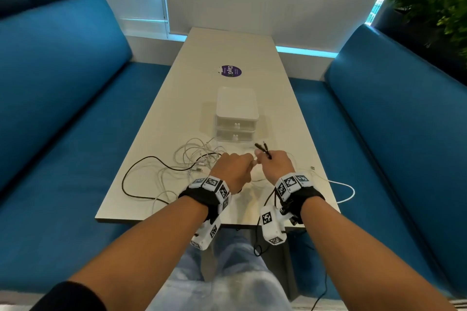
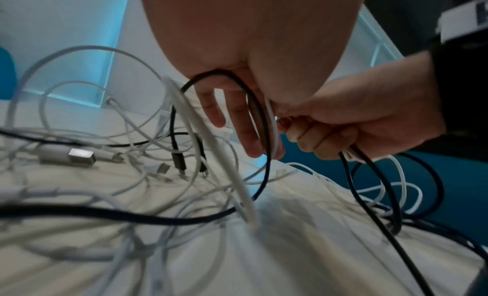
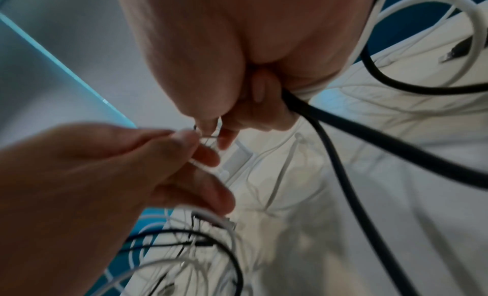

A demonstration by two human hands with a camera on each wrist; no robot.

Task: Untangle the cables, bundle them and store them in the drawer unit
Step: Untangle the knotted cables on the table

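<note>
A tangle of white cables [image 1: 194, 159] and a long black cable [image 1: 141, 177] lies on the table in front of the white two-drawer unit [image 1: 237, 118], whose drawers are closed. Both hands hover together just right of the tangle. My right hand [image 1: 262, 156] grips a black cable [image 3: 330, 144] together with a white one, and two black plug ends [image 1: 262, 148] stick up past its thumb. My left hand [image 3: 190, 141] pinches a thin white strand [image 3: 208, 136] between thumb and forefinger, right against the right hand's fingertips. A black loop [image 2: 264, 133] runs over the left fingers [image 2: 237, 116].
The beige table [image 1: 227, 53] is narrow, with blue sofa benches [image 1: 63, 108] on both sides. A purple sticker [image 1: 231, 70] lies beyond the drawer unit. A white cable loop [image 1: 346, 192] hangs over the right edge, and black cable trails off the near edge.
</note>
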